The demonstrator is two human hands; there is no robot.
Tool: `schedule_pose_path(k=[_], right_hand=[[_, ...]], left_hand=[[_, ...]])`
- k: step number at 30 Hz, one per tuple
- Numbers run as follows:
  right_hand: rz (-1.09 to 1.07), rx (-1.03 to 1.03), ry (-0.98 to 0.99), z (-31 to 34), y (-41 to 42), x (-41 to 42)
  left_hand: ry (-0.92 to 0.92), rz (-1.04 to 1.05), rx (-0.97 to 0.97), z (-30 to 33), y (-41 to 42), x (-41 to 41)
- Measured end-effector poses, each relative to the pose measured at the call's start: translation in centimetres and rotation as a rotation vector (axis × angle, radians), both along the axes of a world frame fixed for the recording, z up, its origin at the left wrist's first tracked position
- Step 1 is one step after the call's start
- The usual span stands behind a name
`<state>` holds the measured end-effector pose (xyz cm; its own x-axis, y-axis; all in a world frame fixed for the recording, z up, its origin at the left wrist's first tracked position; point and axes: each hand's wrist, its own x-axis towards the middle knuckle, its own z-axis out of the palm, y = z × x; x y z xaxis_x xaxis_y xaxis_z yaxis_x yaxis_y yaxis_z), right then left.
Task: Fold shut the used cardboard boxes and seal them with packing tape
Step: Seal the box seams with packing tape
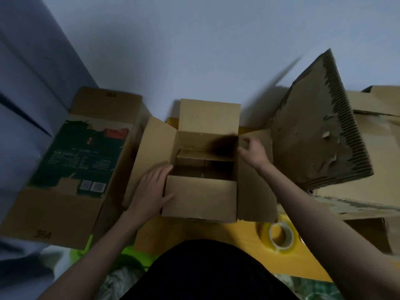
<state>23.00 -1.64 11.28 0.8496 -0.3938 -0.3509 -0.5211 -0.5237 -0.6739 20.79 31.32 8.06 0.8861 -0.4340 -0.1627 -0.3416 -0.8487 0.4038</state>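
Note:
A small brown cardboard box (200, 199) stands open on the yellow table (236, 237) in front of me, all its flaps up or spread. My left hand (151, 189) lies flat with straight fingers against the box's left flap, near the front left corner. My right hand (254, 151) is at the right flap's upper edge, fingers loosely curled around it. A roll of clear packing tape (281, 236) lies on the table at the front right, untouched.
A larger box with a dark green printed panel (71, 167) lies open at the left. A torn, worn cardboard box (324, 131) with raised flap stands at the right. A pale wall is behind; a blue surface rises at the far left.

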Motion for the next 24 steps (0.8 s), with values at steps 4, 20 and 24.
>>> schedule_pose_path(k=[4, 20, 24], right_hand=[[-0.179, 0.273, -0.025, -0.9, -0.5, 4.8], [0.371, -0.279, -0.086, -0.8, 0.1, 0.8], [0.427, -0.559, 0.02, -1.8, 0.0, -2.6]], left_hand=[[-0.116, 0.037, 0.223, -1.0, -1.0, 0.0], [0.142, 0.405, -0.555, 5.1, -3.0, 0.7], [0.277, 0.154, -0.281, 2.0, -3.8, 0.4]])
